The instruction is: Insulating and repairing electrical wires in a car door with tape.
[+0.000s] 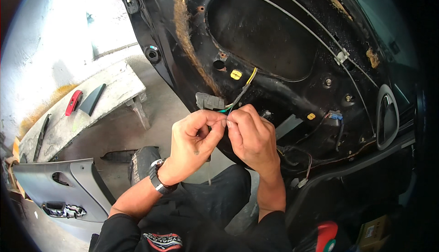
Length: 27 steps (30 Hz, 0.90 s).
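Both my hands meet in front of a black car door (196, 64) stripped of its inner trim. My left hand (194, 135) is closed, thumb and forefinger pinching a thin wire. Fingertip to fingertip with it, my right hand (254, 135) pinches wire too. The strands run up to a bundle of wires (241, 95), yellow at the top and dark lower down, that comes out of the door. A bit of green shows just above my left fingertips. Beside the bundle sits a grey block-shaped piece (209, 101). The wire ends are hidden by my fingers.
At left stands a worn bench (121, 83) with a red-handled tool (74, 102), a dark triangular trim piece (93, 99) and a black strip (42, 137). A grey door panel (87, 179) leans below. On the door are a blue connector (335, 115) and an inner handle (388, 119).
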### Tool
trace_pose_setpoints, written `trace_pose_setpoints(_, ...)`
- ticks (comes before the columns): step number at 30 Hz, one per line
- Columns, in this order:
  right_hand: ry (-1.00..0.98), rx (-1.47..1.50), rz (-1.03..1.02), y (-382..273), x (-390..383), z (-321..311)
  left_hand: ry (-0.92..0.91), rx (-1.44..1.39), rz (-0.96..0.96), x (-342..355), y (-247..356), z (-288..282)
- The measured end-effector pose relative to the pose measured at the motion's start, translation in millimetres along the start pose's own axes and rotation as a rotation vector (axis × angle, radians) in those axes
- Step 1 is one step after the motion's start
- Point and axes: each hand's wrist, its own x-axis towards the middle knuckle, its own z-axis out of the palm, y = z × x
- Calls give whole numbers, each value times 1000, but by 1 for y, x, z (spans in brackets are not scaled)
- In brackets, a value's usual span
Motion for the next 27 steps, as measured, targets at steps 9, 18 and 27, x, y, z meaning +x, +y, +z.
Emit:
trace_pose_setpoints(9,171,448,507,-3,-10,-7,-18,-65,-46,-2,-1,-2)
trace_pose_setpoints(18,10,1012,729,9,3,6,-26,-129,-114,1,-3,-2)
trace_pose_setpoints(27,13,1067,756,12,8,18,-34,-351,-198,8,0,-3)
